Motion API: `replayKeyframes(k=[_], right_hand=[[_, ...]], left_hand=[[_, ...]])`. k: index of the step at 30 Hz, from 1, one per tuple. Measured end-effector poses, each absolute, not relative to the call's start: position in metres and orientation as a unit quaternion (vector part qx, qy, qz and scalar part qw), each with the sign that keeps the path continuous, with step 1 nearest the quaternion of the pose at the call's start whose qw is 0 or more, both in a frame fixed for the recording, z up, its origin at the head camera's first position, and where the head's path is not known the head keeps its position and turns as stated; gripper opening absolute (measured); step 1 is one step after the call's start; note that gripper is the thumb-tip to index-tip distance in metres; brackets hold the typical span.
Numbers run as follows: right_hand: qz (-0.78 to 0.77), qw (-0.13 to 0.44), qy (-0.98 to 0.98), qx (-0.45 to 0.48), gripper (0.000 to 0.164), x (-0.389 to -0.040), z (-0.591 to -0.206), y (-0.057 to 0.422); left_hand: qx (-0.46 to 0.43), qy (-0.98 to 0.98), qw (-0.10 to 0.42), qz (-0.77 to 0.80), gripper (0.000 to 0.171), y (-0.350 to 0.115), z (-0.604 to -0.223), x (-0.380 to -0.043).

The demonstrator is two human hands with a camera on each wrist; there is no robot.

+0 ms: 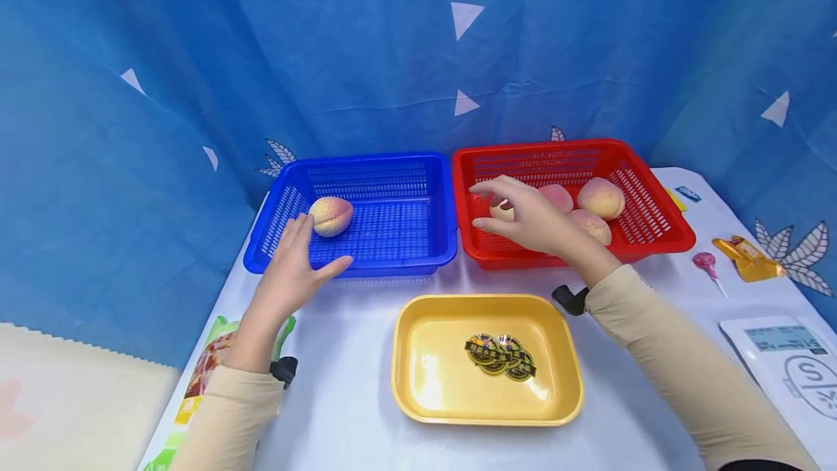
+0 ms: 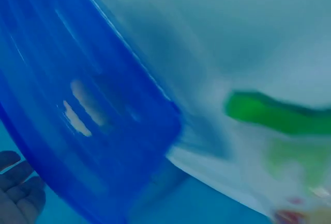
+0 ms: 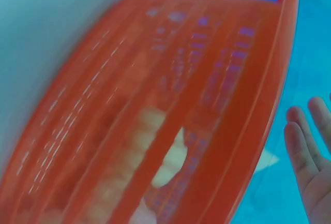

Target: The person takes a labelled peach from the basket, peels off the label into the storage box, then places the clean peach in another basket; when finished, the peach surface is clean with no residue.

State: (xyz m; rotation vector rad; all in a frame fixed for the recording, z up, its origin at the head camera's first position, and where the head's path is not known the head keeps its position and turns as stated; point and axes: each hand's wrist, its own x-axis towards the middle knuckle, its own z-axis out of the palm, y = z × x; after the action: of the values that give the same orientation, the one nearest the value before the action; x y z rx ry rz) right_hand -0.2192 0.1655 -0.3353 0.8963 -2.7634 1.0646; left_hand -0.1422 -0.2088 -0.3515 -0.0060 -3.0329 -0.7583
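My left hand point(image 1: 288, 267) is over the left front corner of the blue basket point(image 1: 405, 265), its thumb spread from the fingers. The fingertips appear beside a peach point(image 1: 333, 216) in that basket; whether they touch is unclear. Over the red basket point(image 1: 654, 244), my right hand point(image 1: 526, 216) has thumb and fingers apart. Part of a yellowish peach point(image 1: 500, 211) shows between them, the rest hidden behind the hand. More peaches point(image 1: 600, 199) lie to its right in the red basket. In the right wrist view the fingers point(image 3: 297, 146) look extended beyond the basket's rim.
A yellow tray point(image 1: 490, 414) with round black stickers point(image 1: 500, 356) stands in front of the baskets. At right are a lollipop point(image 1: 705, 261), a gold wrapper point(image 1: 748, 258) and a white digital scale point(image 1: 778, 362). A green-edged food packet point(image 1: 212, 358) lies at left.
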Motion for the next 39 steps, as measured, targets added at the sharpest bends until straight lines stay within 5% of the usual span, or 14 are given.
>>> replayKeyframes(k=[15,39], right_hand=[[0.331,-0.045,-0.882,0.333,0.057,-0.247,-0.322,0.075],[0.201,-0.107,-0.894,0.387,0.059,-0.291,-0.313,-0.034]], left_hand=[[0.087,-0.969,-0.019,-0.23,0.132,-0.268,-0.367,-0.145],[0.102,-0.966,-0.07,-0.227,0.141,-0.27,-0.364,-0.148]])
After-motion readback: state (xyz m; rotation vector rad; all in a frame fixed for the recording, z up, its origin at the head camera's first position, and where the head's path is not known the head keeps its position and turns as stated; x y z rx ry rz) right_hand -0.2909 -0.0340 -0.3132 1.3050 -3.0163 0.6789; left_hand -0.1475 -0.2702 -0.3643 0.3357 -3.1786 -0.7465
